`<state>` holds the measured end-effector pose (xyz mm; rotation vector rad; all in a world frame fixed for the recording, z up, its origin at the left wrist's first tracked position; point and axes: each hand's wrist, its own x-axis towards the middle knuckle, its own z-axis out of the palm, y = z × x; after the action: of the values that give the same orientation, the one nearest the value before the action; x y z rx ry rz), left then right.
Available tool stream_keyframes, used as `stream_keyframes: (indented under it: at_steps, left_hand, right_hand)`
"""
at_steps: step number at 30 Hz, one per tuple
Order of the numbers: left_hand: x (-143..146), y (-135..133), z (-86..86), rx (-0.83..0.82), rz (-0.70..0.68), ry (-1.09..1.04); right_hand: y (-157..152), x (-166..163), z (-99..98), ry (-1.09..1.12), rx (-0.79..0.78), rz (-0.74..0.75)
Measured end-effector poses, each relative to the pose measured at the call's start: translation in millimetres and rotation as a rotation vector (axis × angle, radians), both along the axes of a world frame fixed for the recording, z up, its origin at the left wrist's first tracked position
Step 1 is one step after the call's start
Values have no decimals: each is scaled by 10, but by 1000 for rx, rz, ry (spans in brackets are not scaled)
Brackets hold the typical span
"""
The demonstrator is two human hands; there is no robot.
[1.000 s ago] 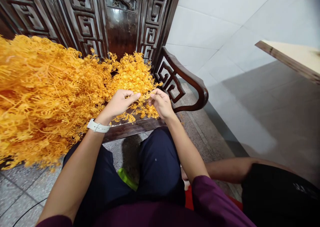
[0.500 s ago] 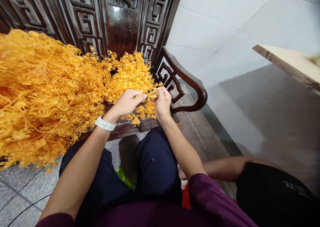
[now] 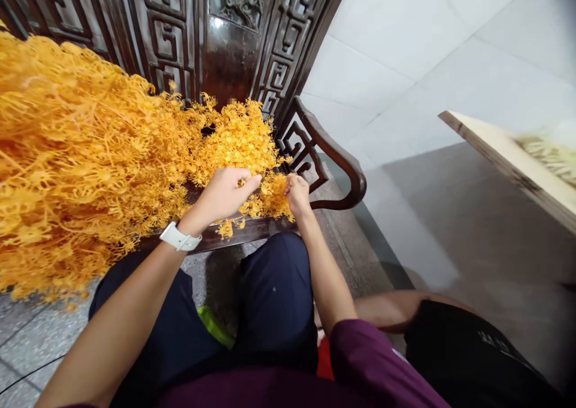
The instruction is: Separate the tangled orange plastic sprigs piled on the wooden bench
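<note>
My left hand (image 3: 225,193), with a white-strapped watch (image 3: 180,237) on its wrist, is closed, thumb against curled fingers. It hovers over the front of a dark wooden bench (image 3: 245,233). My right hand (image 3: 297,193) is closed too, a little way to the right, near the bench's armrest. Between and behind the hands lies a small heap of orange plastic-looking flower sprigs (image 3: 238,147), with some loose pieces at the seat's front edge. What either set of fingers pinches blends with the orange behind and cannot be made out.
A large pile of long orange sprigs (image 3: 85,168) covers the left of the bench. The curved armrest (image 3: 355,180) bounds the right. A wooden board (image 3: 508,156) juts in at the right. Another person's leg in black shorts (image 3: 450,336) is close at lower right.
My hands have drawn apart, the right hand going right and down and the left shifting slightly down. The orange sprig that was between their fingertips no longer shows clearly. The view has tilted slightly.
</note>
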<state>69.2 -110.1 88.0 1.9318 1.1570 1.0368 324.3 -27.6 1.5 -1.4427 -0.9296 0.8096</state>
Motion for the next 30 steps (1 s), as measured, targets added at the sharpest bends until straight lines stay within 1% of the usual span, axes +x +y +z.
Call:
stream_keyframes:
  at_steps: [3, 5, 9, 15, 18, 20, 22, 25, 27, 30]
  left_hand:
    - [-18, 95, -43, 45, 116, 28]
    - [-3, 135, -67, 50, 142, 47]
    - [18, 96, -68, 37, 120, 86]
    - [8, 66, -80, 38, 117, 155]
    - [13, 81, -102, 63, 102, 164]
    - [27, 86, -114, 70, 93, 163]
    - [47, 87, -123, 66, 94, 163]
    - [77, 87, -138, 64, 106, 165]
    - [88, 89, -152, 78, 121, 158]
    - [85, 98, -174, 103, 139, 135]
  right_hand:
    - [-16, 93, -115, -81, -37, 36]
    - [-30, 126, -132, -133, -45, 48]
    - [-52, 179, -139, -204, -79, 83]
    - [-103, 211, -162, -286, -67, 140]
    - [-137, 178, -119, -304, -47, 174]
    - [-175, 121, -55, -297, -34, 201]
    - [-238, 30, 38, -253, -28, 286]
    - [-379, -142, 213, -178, 35, 531]
    - [-477, -246, 327, -187, 105, 695]
    - [-570, -334, 446, -225, 158, 821]
